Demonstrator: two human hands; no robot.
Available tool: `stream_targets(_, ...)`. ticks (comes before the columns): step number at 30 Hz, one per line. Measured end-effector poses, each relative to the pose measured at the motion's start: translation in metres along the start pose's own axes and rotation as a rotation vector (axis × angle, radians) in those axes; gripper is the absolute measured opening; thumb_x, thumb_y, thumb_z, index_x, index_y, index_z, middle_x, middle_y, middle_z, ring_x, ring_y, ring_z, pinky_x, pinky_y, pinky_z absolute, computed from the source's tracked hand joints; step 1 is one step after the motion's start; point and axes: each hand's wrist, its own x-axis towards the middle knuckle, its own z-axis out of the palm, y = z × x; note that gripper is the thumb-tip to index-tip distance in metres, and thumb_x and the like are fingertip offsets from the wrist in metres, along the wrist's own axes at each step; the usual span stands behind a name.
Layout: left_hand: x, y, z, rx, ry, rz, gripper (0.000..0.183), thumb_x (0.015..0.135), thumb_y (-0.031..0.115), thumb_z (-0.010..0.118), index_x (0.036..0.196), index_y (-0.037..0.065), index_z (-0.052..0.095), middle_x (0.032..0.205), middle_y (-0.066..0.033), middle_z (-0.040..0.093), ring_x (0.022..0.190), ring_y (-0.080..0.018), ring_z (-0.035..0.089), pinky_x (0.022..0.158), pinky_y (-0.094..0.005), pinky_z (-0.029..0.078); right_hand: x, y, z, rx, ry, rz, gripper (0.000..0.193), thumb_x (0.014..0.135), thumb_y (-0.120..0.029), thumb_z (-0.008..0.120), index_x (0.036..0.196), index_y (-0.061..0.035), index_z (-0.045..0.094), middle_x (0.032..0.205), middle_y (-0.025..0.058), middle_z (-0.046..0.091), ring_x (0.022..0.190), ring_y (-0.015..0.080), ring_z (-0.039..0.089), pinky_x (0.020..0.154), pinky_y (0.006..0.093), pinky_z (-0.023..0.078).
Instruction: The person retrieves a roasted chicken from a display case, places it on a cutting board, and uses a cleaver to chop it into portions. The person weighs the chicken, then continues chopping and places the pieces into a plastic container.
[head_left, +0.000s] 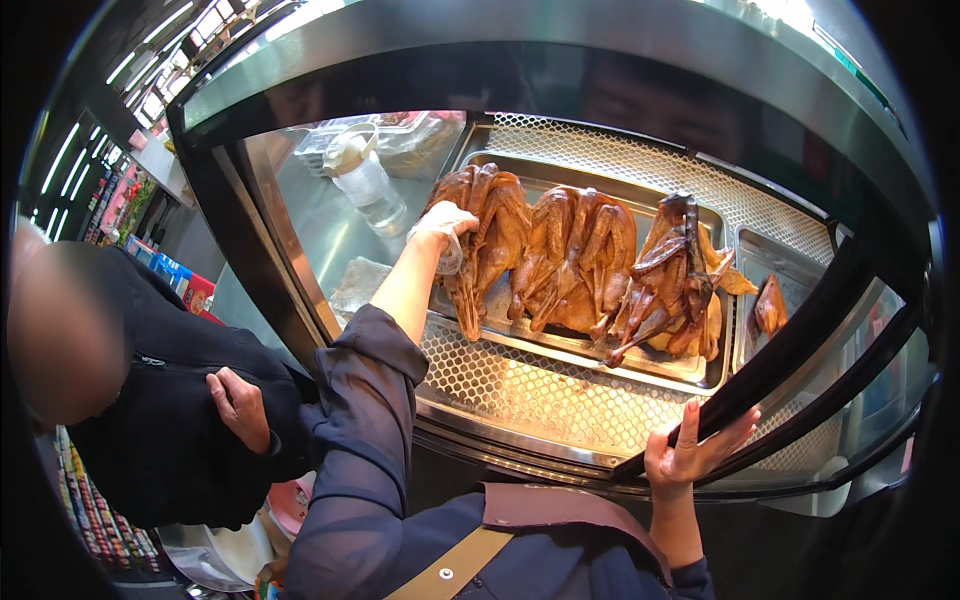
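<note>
In a display case (pixel 480 80) with a black frame (pixel 790 345), a tray (pixel 548 346) carries roast birds (pixel 578 250). The spread right hand (pixel 690 452) rests against the frame; the left hand (pixel 450 220) touches the leftmost bird (pixel 502 225), though whether it pinches, I cannot tell.

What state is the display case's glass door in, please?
The glass door is open: the left hand reaches inside to the leftmost roast bird.

Reddish-brown poultry (pixel 573 250), silver tray (pixel 560 349), honeycomb-patterned mesh (pixel 510 390)
</note>
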Motion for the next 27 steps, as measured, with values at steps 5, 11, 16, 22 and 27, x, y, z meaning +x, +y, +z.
stream_targets(5, 0.012, -0.004, 0.0, 0.235, -0.062, 0.051, 0.026, 0.063, 0.027, 0.066, 0.072, 0.002, 0.065, 0.069, -0.0204, 0.06, 0.064, -0.0316, 0.059, 0.057, -0.0384, 0.044, 0.004, -0.001, 0.0, -0.046, 0.021, -0.015, 0.053, 0.071, -0.014, 0.054, 0.124, -0.0127, 0.054, 0.137, 0.0419, 0.022, 0.13, 0.0545, 0.022, 0.106, 0.0603, 0.013)
stream_targets(11, 0.024, -0.009, 0.011, 0.297, 0.025, -0.166, 0.029, 0.061, 0.025, 0.064, 0.072, -0.001, 0.065, 0.073, -0.0235, 0.062, 0.07, -0.036, 0.062, 0.063, -0.0394, 0.05, 0.006, -0.002, 0.0, -0.053, 0.03, -0.024, 0.053, 0.07, -0.014, 0.054, 0.123, -0.0089, 0.055, 0.138, 0.0406, 0.023, 0.13, 0.053, 0.023, 0.107, 0.059, 0.014)
stream_targets(16, 0.015, -0.019, 0.009, 0.075, 0.057, -0.125, 0.028, 0.067, 0.024, 0.062, 0.075, -0.003, 0.062, 0.075, -0.0223, 0.061, 0.07, -0.0379, 0.059, 0.066, -0.0414, 0.049, 0.005, -0.003, 0.0, 0.012, 0.022, 0.045, 0.052, 0.067, -0.01, 0.057, 0.119, -0.016, 0.06, 0.139, 0.0393, 0.022, 0.134, 0.0497, 0.019, 0.109, 0.0551, 0.009)
stream_targets(22, -0.012, 0.006, -0.006, 0.02, -0.011, -0.145, 0.033, 0.074, 0.028, 0.061, 0.093, 0.001, 0.061, 0.088, -0.0153, 0.054, 0.086, -0.0277, 0.052, 0.075, -0.0351, 0.043, 0.008, -0.005, -0.001, 0.023, 0.034, 0.054, 0.055, 0.066, -0.009, 0.057, 0.119, -0.0176, 0.06, 0.141, 0.0378, 0.021, 0.135, 0.0477, 0.018, 0.11, 0.0527, 0.008)
stream_targets(27, -0.007, 0.009, -0.015, 0.268, -0.244, -0.051, 0.028, 0.078, 0.022, 0.057, 0.101, 0.009, 0.065, 0.099, -0.0186, 0.058, 0.094, -0.0335, 0.053, 0.083, -0.0347, 0.043, 0.006, -0.004, 0.0, 0.009, 0.029, 0.046, 0.055, 0.065, -0.009, 0.057, 0.119, -0.0171, 0.059, 0.141, 0.0371, 0.021, 0.135, 0.0476, 0.018, 0.11, 0.0525, 0.008)
